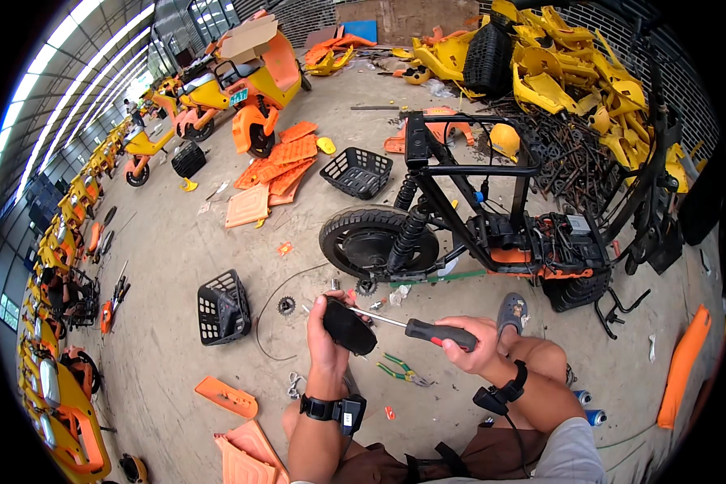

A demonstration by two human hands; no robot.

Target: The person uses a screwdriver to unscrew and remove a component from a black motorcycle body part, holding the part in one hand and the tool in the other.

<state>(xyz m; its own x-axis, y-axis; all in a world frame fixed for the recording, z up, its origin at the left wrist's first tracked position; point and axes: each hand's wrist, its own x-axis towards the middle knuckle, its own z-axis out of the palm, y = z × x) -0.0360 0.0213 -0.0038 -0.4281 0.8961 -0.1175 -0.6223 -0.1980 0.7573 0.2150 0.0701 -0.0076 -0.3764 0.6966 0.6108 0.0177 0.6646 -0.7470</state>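
Note:
My left hand (324, 332) is closed around a black, rounded oval part (350, 328), whose exact kind I cannot make out. My right hand (477, 345) grips the dark handle of a screwdriver (434, 331), which has a red accent. The screwdriver's metal shaft points left and its tip reaches the black part; the exact contact point is hidden by the part and my fingers. On the floor just below lie green-handled pliers (405, 369). Beyond my hands stands a stripped black scooter frame (468, 194) with its rear wheel (379, 240) on the near left.
Black plastic baskets (224, 308) (358, 173) sit on the floor. A toothed metal ring (286, 306) and a thin cable (260, 331) lie nearby. Orange panels (250, 453) are at lower left, yellow scooters (258, 81) behind, and a pile of yellow panels (548, 81) at far right.

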